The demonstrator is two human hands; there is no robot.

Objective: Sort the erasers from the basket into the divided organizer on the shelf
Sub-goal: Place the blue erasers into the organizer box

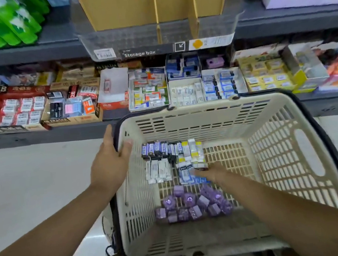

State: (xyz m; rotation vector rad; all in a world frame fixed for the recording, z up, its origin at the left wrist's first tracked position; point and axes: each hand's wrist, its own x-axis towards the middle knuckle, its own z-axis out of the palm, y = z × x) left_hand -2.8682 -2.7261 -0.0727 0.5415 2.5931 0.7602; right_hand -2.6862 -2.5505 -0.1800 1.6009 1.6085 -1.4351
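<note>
Head-worn view, forward and down, close over basket (203,108), shelf (60,133) beyond.

The basket (304,155) is showing as matt plastic, the purple erasers (193,206) are glinting in glossy clear wrap, the white erasers (160,170) are wearing smooth paper sleeves, and the organizer (133,39) is looking like clear, glossy plastic with matt cardboard dividers (156,4).

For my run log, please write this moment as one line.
left hand: grips basket rim | right hand: touches blue-white erasers | purple erasers: untouched in basket
</note>
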